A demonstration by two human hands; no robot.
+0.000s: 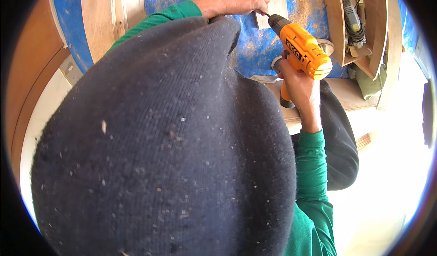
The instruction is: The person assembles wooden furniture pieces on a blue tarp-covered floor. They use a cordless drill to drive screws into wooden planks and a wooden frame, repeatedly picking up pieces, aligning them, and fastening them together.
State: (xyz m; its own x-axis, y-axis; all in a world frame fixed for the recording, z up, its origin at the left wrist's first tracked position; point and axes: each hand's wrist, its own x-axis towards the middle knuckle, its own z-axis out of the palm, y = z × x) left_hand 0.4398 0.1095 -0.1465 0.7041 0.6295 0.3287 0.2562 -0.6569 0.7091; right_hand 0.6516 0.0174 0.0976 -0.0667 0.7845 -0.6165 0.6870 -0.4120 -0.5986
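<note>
My right hand (pixel 298 78) is wrapped round the grip of an orange and black cordless drill (pixel 306 51). The drill tilts toward the upper left, and its black chuck comes close to my left fingertips. My left hand (pixel 243 0) reaches in from the left with its fingers closed at the drill's tip; whatever they pinch is too small to name. Just under those fingertips lies a pale wooden board (pixel 263 23). Both sleeves are green. A large dark ribbed cloth (pixel 164 133), flecked with wood chips, hides much of the lower view.
Blue sheeting (pixel 255 51) dusted with sawdust lies beneath the work. Wooden boards (pixel 98 19) stand at the left. On the right, a wooden frame (pixel 378 33) holds a grey corded power tool (pixel 353 22). A green cloth (pixel 371 83) lies below it.
</note>
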